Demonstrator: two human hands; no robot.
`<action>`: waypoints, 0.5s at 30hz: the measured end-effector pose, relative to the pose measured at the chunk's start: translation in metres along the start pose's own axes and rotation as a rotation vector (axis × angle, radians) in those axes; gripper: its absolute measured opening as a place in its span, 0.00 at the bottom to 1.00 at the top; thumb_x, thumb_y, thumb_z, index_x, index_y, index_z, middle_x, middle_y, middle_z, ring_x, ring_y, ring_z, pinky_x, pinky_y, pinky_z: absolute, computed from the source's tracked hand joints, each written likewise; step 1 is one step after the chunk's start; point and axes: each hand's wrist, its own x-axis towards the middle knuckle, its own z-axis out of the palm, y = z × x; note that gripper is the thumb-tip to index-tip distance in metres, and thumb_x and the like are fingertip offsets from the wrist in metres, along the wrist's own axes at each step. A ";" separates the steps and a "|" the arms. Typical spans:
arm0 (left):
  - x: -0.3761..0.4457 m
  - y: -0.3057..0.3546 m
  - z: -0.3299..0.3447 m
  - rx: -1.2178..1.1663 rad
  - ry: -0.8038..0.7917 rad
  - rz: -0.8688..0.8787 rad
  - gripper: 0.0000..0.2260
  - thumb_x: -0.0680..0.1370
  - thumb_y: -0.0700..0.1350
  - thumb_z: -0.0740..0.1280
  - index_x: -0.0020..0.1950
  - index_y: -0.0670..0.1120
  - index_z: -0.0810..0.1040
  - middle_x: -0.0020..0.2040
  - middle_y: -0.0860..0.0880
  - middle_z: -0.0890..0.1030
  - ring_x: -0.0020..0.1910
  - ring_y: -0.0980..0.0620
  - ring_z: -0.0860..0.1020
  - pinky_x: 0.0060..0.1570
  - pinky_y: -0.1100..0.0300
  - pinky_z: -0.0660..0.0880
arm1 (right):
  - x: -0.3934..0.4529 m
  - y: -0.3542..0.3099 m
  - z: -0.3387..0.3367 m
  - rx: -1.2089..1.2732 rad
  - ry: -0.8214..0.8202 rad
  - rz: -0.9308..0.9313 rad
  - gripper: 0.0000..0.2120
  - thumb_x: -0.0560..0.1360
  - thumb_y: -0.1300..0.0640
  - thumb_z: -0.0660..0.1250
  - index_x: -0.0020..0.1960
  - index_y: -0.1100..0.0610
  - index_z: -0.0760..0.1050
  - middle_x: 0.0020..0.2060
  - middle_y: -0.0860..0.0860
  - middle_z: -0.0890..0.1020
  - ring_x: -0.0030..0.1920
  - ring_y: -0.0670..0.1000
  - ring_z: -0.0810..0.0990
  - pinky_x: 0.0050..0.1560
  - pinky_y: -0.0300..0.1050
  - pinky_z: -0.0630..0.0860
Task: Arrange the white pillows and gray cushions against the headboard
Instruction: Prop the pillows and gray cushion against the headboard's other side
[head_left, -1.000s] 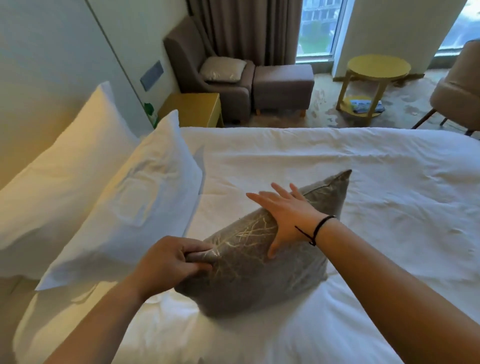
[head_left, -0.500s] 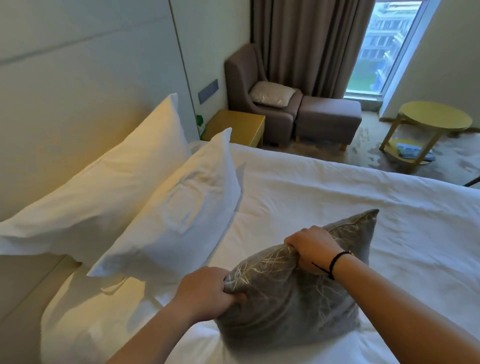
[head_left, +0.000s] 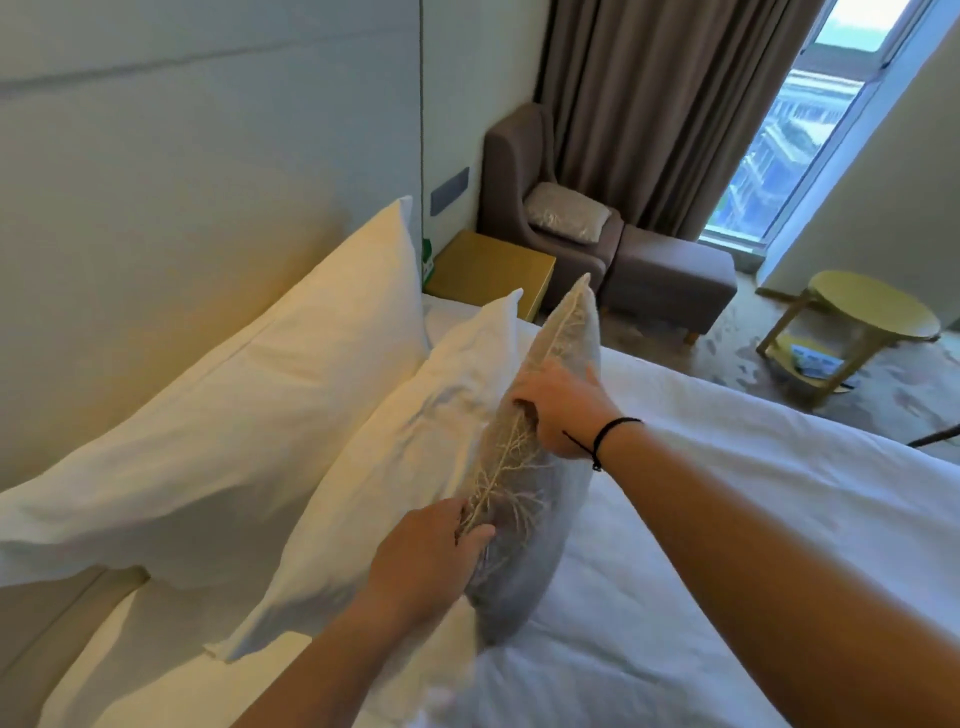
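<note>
Both hands have a tight grip on the gray cushion (head_left: 524, 467). The left hand (head_left: 426, 561) pinches its near top edge, and the right hand (head_left: 563, 410) holds the top edge farther along, fingers curled over it. The cushion stands on its edge on the bed (head_left: 727, 519), leaning against the front white pillow (head_left: 395, 467). Behind that one, a bigger white pillow (head_left: 249, 415) rests against the headboard (head_left: 156, 182). A black band (head_left: 608, 434) sits on the right wrist. Past the bed are a brown armchair (head_left: 519, 197) and a yellow round table (head_left: 872, 306).
</note>
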 end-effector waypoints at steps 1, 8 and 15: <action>0.006 -0.016 0.002 0.012 -0.025 -0.032 0.04 0.78 0.58 0.63 0.48 0.61 0.75 0.40 0.54 0.80 0.44 0.49 0.80 0.42 0.54 0.74 | 0.014 -0.022 0.020 0.099 -0.094 0.020 0.13 0.77 0.53 0.60 0.60 0.47 0.76 0.62 0.48 0.74 0.67 0.58 0.67 0.61 0.59 0.64; 0.025 -0.117 -0.014 -0.005 -0.019 -0.147 0.15 0.78 0.61 0.59 0.62 0.59 0.72 0.50 0.56 0.81 0.48 0.52 0.79 0.48 0.52 0.77 | 0.059 -0.124 0.132 0.452 -0.144 0.318 0.34 0.72 0.27 0.53 0.72 0.43 0.61 0.79 0.43 0.46 0.77 0.65 0.41 0.70 0.74 0.53; 0.030 -0.138 -0.023 0.135 0.054 -0.071 0.23 0.73 0.70 0.57 0.62 0.60 0.72 0.52 0.60 0.73 0.54 0.56 0.73 0.46 0.56 0.75 | 0.059 -0.121 0.145 0.489 -0.101 0.365 0.30 0.69 0.23 0.50 0.67 0.34 0.59 0.77 0.36 0.42 0.77 0.62 0.38 0.69 0.75 0.54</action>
